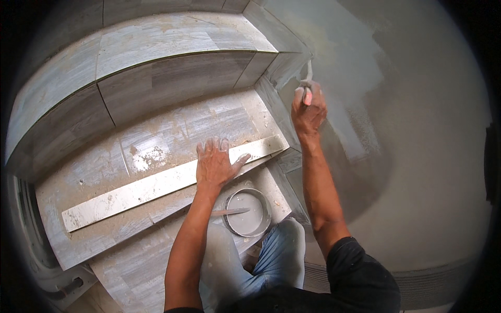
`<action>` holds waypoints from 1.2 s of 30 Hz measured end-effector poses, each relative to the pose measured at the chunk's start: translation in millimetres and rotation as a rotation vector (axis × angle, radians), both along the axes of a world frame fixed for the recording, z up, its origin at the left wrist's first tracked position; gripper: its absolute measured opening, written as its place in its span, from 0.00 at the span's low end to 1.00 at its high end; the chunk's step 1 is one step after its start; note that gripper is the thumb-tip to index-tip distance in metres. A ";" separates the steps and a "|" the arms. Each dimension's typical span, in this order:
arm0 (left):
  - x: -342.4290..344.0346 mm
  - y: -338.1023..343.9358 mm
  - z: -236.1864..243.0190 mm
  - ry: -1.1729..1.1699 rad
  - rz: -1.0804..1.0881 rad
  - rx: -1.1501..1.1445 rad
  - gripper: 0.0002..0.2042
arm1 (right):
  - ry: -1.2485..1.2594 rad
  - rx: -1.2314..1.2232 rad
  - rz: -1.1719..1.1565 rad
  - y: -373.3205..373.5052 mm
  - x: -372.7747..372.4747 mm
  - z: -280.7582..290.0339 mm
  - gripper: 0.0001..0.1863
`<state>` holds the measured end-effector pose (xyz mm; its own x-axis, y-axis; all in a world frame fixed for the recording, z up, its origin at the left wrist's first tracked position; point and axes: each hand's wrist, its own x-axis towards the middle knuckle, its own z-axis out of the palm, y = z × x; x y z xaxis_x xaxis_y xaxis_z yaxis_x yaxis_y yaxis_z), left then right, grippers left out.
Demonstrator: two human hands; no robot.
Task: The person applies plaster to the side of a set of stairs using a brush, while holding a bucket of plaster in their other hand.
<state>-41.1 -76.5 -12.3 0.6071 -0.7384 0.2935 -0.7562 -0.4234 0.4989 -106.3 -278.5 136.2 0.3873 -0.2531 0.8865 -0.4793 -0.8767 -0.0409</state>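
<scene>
My right hand (309, 110) is closed round the handle of a putty knife (309, 70), whose red butt end shows between the fingers. The knife's pale, narrow blade meets the wall by the edge of the skirting tile (286, 67). My left hand (214, 164) lies flat with its fingers spread, pressing on a long white strip of board (141, 189) along a stair tread. Below that hand, a round bucket (266, 219) holds grey paste (251, 207). A thin tool (230, 211) rests across the bucket's rim.
Wood-look tiled steps (172, 39) rise ahead and to the left, dusty and smeared with white residue. On the right stands a grey wall (417, 130) with a lighter patch of filler (334, 47). My knees are close to the bucket. A greyish plastic object (34, 229) stands at the far left.
</scene>
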 end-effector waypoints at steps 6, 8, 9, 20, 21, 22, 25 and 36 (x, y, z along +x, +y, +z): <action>-0.2 -1.0 4.8 0.059 -0.019 -0.004 0.38 | -0.029 -0.083 0.026 -8.9 2.7 12.7 0.09; -1.2 -0.3 2.5 0.048 -0.018 -0.009 0.38 | -0.010 -0.051 -0.005 -8.9 1.5 9.9 0.09; -0.4 0.9 2.1 0.038 -0.014 -0.013 0.38 | -0.007 -0.023 -0.003 -7.4 1.4 3.4 0.09; 0.8 1.2 2.3 0.076 -0.028 -0.008 0.39 | 0.044 0.099 -0.045 -1.3 -2.4 -27.0 0.09; 0.8 1.3 2.9 0.081 -0.031 -0.006 0.39 | 0.050 0.109 -0.052 0.0 -2.8 -28.7 0.09; 0.7 1.1 2.4 0.076 -0.027 -0.008 0.39 | 0.056 0.119 -0.059 1.0 -3.1 -30.2 0.10; -0.2 0.6 2.4 0.072 -0.024 -0.007 0.39 | 0.069 0.113 -0.060 0.9 -4.4 -36.3 0.10; 1.2 2.9 -0.5 0.044 -0.011 0.000 0.39 | 0.120 0.220 -0.023 6.8 -6.9 -56.4 0.09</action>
